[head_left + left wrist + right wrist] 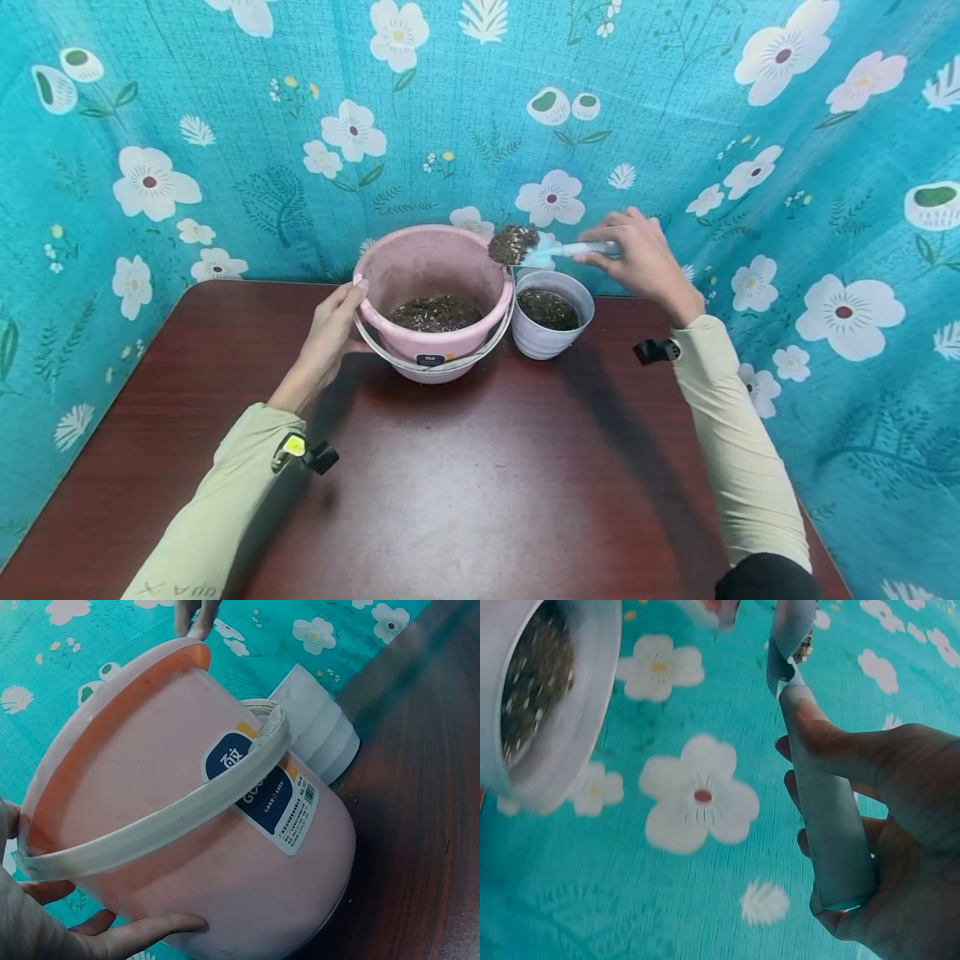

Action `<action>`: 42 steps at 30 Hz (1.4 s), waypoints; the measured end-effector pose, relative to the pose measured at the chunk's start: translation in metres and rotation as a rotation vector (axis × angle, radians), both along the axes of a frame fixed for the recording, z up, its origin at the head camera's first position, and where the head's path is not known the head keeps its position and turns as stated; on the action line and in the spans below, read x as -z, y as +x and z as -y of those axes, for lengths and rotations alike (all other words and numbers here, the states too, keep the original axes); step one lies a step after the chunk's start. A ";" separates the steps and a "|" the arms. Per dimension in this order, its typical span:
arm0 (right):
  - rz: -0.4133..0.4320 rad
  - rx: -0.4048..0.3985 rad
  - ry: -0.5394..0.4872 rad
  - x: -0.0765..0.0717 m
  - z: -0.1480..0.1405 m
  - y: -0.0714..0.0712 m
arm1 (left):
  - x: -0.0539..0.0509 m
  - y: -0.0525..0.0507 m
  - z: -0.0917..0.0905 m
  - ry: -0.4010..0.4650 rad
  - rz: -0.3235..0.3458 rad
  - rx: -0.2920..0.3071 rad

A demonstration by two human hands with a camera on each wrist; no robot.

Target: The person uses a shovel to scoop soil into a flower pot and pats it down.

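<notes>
A pink bucket with a white handle and soil inside stands near the back of the table. At its left rim my left hand holds it; the left wrist view shows the thumb lying along the outer wall. My right hand grips the handle of a light-blue trowel. Dark, speckled soil is heaped on the trowel's blade, which is over the bucket's right rim. Just right of the bucket sits a white ridged pot, partly filled with soil.
The dark reddish-brown table carries the bucket and pot. Behind them and along both sides hangs a turquoise flowered curtain.
</notes>
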State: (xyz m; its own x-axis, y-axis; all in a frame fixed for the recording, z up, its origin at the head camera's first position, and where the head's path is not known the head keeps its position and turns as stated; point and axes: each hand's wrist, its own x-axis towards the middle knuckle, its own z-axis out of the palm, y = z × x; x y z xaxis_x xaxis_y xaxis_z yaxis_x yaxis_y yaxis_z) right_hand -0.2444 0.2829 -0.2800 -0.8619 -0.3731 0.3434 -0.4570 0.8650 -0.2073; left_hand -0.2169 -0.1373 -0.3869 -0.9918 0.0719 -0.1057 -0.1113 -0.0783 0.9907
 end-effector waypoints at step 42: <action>-0.527 0.141 0.152 0.045 -0.036 0.026 | 0.001 0.002 -0.002 -0.022 -0.006 -0.034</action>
State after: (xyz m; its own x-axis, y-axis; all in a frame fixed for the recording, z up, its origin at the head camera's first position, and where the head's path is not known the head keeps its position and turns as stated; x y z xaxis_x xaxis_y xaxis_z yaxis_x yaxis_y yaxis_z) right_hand -0.2182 0.3190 -0.3245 -0.6335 -0.3457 0.6922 -0.3433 0.9273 0.1489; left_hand -0.2153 -0.1351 -0.3880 -0.9943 0.0356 -0.1005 -0.1025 -0.0603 0.9929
